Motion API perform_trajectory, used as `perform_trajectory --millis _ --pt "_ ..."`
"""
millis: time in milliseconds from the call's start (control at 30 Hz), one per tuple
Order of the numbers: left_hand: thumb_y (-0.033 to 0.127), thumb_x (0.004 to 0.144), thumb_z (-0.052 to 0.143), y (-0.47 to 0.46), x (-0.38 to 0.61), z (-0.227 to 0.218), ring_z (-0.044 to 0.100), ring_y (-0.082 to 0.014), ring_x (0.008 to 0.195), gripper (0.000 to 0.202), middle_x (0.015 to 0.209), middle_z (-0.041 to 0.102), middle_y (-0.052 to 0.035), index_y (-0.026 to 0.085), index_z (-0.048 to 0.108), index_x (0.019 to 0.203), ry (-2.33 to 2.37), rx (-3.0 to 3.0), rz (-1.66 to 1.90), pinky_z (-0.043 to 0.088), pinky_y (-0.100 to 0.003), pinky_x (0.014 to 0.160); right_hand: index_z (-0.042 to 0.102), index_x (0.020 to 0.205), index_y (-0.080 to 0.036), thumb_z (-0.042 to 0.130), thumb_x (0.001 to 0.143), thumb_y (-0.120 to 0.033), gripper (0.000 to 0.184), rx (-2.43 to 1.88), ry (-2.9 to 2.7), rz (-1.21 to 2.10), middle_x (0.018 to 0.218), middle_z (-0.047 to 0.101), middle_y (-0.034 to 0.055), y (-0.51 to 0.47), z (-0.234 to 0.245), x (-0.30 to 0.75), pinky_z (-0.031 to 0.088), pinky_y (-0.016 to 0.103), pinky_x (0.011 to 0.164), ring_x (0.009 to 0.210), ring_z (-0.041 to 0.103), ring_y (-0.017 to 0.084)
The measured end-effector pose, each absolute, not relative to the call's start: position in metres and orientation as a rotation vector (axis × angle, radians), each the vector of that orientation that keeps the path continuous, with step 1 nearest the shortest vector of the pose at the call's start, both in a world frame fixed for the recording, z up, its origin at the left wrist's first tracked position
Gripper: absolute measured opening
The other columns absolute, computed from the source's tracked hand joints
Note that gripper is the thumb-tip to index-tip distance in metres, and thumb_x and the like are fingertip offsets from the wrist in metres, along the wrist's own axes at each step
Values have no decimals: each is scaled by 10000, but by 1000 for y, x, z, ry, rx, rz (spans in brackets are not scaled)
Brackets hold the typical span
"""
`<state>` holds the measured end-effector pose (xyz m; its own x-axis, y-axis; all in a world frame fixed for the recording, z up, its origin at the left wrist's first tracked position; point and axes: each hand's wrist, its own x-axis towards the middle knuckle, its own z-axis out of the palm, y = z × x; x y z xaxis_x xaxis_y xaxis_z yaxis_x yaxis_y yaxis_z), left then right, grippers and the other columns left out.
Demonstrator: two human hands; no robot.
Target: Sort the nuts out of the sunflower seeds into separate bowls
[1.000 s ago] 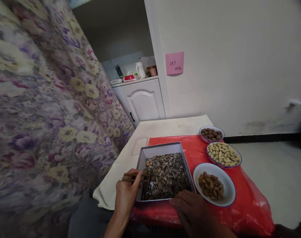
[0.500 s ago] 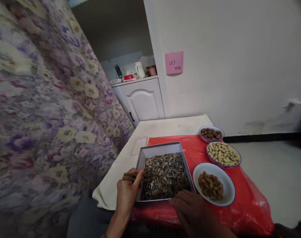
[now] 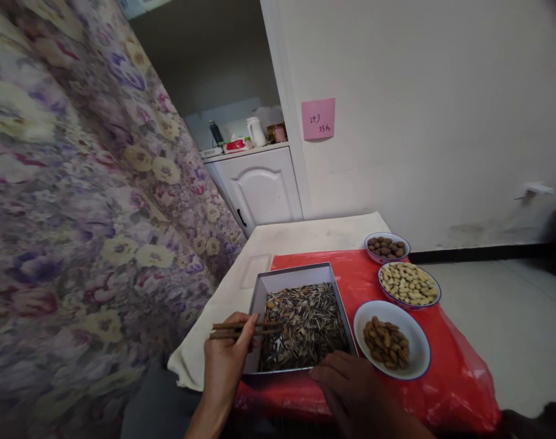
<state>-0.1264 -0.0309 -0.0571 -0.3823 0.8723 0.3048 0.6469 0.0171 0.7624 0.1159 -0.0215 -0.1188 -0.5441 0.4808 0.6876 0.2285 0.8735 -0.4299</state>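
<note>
My left hand (image 3: 224,364) is closed on a pair of brown chopsticks (image 3: 248,330) whose tips reach over the left side of a grey box (image 3: 296,275). The box is full of striped sunflower seeds (image 3: 308,323), with a few brown nuts mixed in. My right hand (image 3: 351,384) rests with fingers stretched out at the box's near right corner, on the red plastic sheet (image 3: 364,280). It holds nothing that I can see.
Three blue-rimmed bowls stand to the right of the box: near bowl of almonds (image 3: 391,347), middle bowl of peanuts (image 3: 409,284), far bowl of round brown nuts (image 3: 386,247). A floral curtain (image 3: 77,213) hangs on the left. A white cabinet (image 3: 260,186) and a pink note (image 3: 318,119) are behind.
My left hand and the chopsticks have drawn slightly back to the left, with the tips nearer the box's left wall. The view has shifted a little; my right hand stays put.
</note>
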Motion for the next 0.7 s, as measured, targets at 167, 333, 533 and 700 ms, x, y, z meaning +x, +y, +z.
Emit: perform_trajectory --millis 167,333,533,700 --pt "525 841 597 -29 -127 -65 566 -136 476 363 497 586 34 179 649 748 1980 1554 1280 419 -211 491 596 987 -179 417 921 -83 214 -513 -2178 354 790 642 51 -21 -120 117 391 288 591 696 579 186" --pt "490 824 633 -24 -129 -71 557 -130 485 331 518 590 27 166 659 760 1922 1518 1311 417 -204 485 604 973 -178 414 919 -76 222 -519 -2174 341 768 637 46 -20 -120 116 378 287 589 682 570 184" --pt "468 814 653 -24 -132 -75 562 -129 492 303 542 607 21 169 668 768 1867 1515 1345 427 -203 486 596 974 -181 420 911 -72 216 -507 -2164 363 772 638 46 -20 -121 116 362 281 588 683 565 181" --pt "463 812 653 -24 -131 -76 553 -130 497 291 534 596 27 175 672 770 1869 1513 1344 424 -203 493 597 993 -184 423 912 -69 224 -524 -2171 394 795 645 50 -21 -122 116 365 284 596 697 570 184"
